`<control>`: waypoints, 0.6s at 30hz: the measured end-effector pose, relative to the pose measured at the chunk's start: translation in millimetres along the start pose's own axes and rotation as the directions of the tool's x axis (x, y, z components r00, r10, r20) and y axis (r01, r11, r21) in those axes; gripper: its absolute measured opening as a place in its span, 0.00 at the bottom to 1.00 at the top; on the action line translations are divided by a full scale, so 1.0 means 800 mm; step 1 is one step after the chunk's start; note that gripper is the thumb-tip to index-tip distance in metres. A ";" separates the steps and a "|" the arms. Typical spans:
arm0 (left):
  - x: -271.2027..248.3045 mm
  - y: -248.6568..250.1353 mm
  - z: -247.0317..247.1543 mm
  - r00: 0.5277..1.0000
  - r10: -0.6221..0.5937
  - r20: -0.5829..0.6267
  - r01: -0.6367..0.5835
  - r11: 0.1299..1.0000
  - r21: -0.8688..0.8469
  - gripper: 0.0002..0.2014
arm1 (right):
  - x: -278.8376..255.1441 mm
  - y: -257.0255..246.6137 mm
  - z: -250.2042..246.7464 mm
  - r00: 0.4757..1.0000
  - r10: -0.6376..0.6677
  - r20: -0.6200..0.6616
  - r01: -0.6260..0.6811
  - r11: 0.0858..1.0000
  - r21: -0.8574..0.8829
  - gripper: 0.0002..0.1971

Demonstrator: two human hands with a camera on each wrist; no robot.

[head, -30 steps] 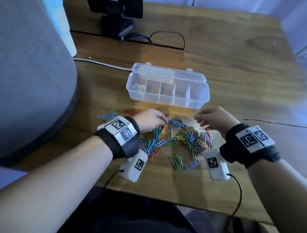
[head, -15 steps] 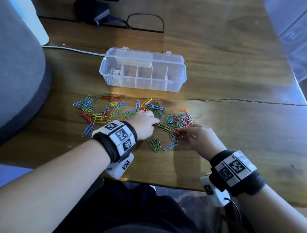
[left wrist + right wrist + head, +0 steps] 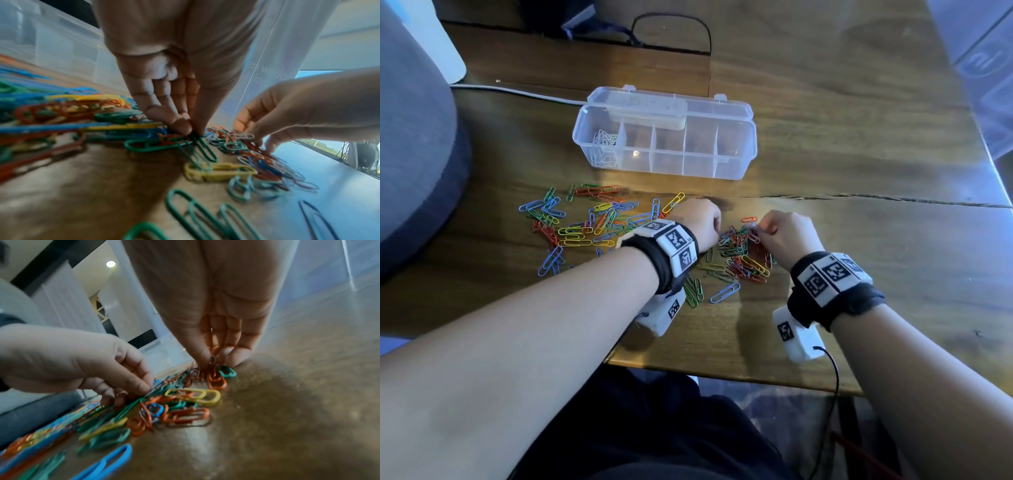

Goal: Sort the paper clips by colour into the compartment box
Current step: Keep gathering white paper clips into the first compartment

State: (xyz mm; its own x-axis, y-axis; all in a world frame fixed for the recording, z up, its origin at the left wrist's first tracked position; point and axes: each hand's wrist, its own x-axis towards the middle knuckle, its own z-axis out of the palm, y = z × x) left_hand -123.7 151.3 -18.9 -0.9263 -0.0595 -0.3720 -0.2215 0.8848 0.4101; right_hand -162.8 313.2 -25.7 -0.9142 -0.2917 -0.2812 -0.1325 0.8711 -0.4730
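Note:
The clear compartment box [image 3: 736, 164] stands open at the back of the wooden table, with white clips [image 3: 604, 145] in its leftmost compartment. Coloured paper clips [image 3: 585, 226] lie scattered in front of it, and a denser pile [image 3: 743, 257] sits between my hands. My left hand [image 3: 717, 229] pinches the end of a green clip [image 3: 205, 151] with thumb and forefinger [image 3: 192, 132]. My right hand [image 3: 758, 228] is at the far side of the pile, its fingertips [image 3: 211, 363] closed on a clip whose colour I cannot tell, just above an orange clip [image 3: 216, 381].
A large grey rounded object [image 3: 414, 154] fills the left side. A white cable [image 3: 517, 90] and a black cable [image 3: 671, 20] run behind the box. A crack [image 3: 893, 200] crosses the tabletop to the right. The table's front edge [image 3: 722, 373] is near my forearms.
My left hand has moved right and forward to the dense pile. My right hand has shifted from the near side of the pile to its far side.

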 end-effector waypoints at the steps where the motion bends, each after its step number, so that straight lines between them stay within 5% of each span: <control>1: 0.002 -0.004 -0.002 1.000 -0.002 -0.003 0.002 1.000 0.015 0.06 | 0.001 0.000 -0.001 1.000 0.008 0.000 -0.008 1.000 0.024 0.04; 5: 0.003 -0.020 -0.011 0.998 -0.059 0.003 0.059 0.998 0.024 0.13 | 0.006 0.009 -0.007 0.999 0.023 0.040 -0.024 1.000 0.009 0.07; 8: -0.001 -0.026 -0.015 0.996 -0.089 -0.026 0.089 0.996 -0.010 0.10 | 0.003 0.020 -0.013 0.993 0.104 0.049 -0.112 0.968 0.225 0.04; 12: -0.010 -0.004 -0.007 0.998 -0.027 -0.052 0.022 0.995 -0.096 0.08 | -0.009 0.025 -0.019 0.971 0.177 0.162 -0.239 0.772 0.588 0.07; 18: 0.004 0.015 0.017 0.997 -0.080 -0.015 0.080 0.997 -0.002 0.09 | -0.016 0.028 -0.019 0.941 0.190 0.281 -0.339 0.573 0.747 0.09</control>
State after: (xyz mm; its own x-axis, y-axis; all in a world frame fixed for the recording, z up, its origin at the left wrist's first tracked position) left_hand -125.3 167.7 -26.6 -0.9100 -0.1372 -0.3913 -0.2957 0.8763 0.3804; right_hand -159.8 342.0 -20.1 -0.7778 -0.2196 -0.5889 0.5196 0.3025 -0.7990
